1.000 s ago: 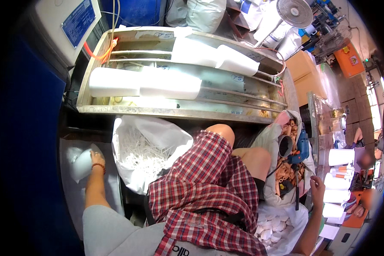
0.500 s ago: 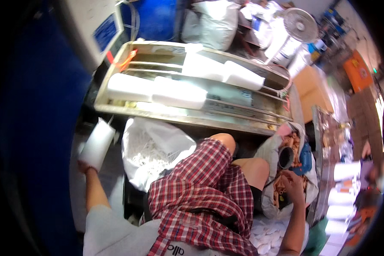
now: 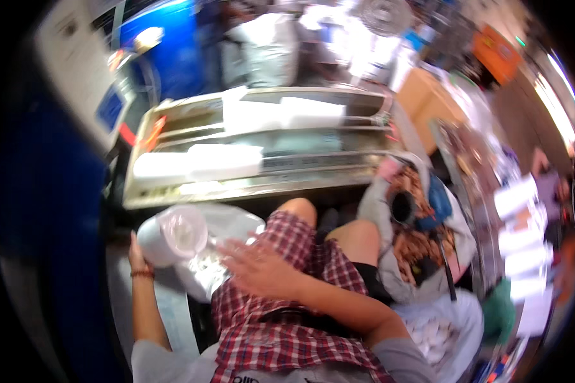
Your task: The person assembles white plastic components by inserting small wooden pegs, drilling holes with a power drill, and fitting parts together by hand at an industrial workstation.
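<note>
My left hand (image 3: 139,255) is closed round the side of a white roll (image 3: 156,241), thick and cylindrical, over at the left. The roll's near-round end (image 3: 184,231) faces right, above a white bag (image 3: 230,220) of pale shreds. Over my lap, my right hand (image 3: 262,265) reaches across toward that end with its fingers spread and somewhat blurred. Nothing shows in it, and a small gap separates the fingertips from the roll. Similar white rolls (image 3: 227,159) lie on metal rods in a long trough (image 3: 268,189) in front of me.
By my right knee stands a sack (image 3: 370,214) of brown scraps, with a dark tube (image 3: 402,207) and a blue object (image 3: 437,203) in it. A bag (image 3: 469,313) of white pieces sits nearer. A cardboard box (image 3: 428,102) stands beyond; a blue panel (image 3: 51,255) borders my left.
My right hand has come from the brown-scrap sack across my lap toward the roll. My left hand has tilted the roll so its end faces right. The view has shifted.
</note>
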The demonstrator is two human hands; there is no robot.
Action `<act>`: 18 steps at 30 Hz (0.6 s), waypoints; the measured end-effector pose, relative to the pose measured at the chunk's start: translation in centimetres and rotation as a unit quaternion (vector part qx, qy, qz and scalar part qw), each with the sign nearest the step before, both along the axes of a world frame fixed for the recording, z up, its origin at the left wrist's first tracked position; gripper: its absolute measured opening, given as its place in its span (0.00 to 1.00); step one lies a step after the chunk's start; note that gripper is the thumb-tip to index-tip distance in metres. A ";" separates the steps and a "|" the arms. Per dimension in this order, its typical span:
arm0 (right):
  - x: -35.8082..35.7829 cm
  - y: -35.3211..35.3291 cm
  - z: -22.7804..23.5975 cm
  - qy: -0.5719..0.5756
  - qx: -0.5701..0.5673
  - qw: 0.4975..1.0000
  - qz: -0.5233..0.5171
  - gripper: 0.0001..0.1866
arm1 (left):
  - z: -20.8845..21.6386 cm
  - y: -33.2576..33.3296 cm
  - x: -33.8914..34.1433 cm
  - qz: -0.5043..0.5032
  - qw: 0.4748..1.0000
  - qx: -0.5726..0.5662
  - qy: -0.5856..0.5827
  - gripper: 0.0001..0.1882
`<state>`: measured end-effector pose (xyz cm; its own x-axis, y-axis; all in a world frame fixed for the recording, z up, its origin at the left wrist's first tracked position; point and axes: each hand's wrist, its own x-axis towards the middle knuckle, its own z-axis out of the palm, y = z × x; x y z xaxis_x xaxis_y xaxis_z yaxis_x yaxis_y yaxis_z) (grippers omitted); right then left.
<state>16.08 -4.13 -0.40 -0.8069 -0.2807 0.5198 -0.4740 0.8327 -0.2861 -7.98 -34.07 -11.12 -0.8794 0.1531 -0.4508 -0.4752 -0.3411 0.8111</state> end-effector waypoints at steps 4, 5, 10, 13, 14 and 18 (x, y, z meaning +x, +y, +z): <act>0.2 -2.0 -3.8 -0.005 0.005 1.000 -0.004 0.33 | -4.8 4.4 4.2 -0.106 0.994 0.001 -0.031 0.24; 0.6 -1.7 -4.1 -0.014 0.019 1.000 -0.019 0.34 | -4.7 5.3 4.6 -0.129 0.989 -0.050 -0.059 0.23; 1.1 -1.8 -4.4 0.021 -0.007 0.998 -0.053 0.34 | -4.8 8.4 6.4 -0.282 0.954 0.039 -0.091 0.30; 1.0 -1.9 -4.4 -0.061 -0.084 0.995 -0.008 0.33 | -5.4 8.7 6.8 -0.318 0.943 0.026 -0.090 0.30; 0.9 -2.0 -4.2 -0.052 -0.082 0.995 -0.005 0.33 | -6.8 7.9 6.3 -0.328 0.940 0.039 -0.081 0.30; 0.6 -2.5 -4.6 -0.026 -0.083 0.996 0.000 0.31 | -7.2 8.0 6.6 -0.339 0.933 0.041 -0.112 0.29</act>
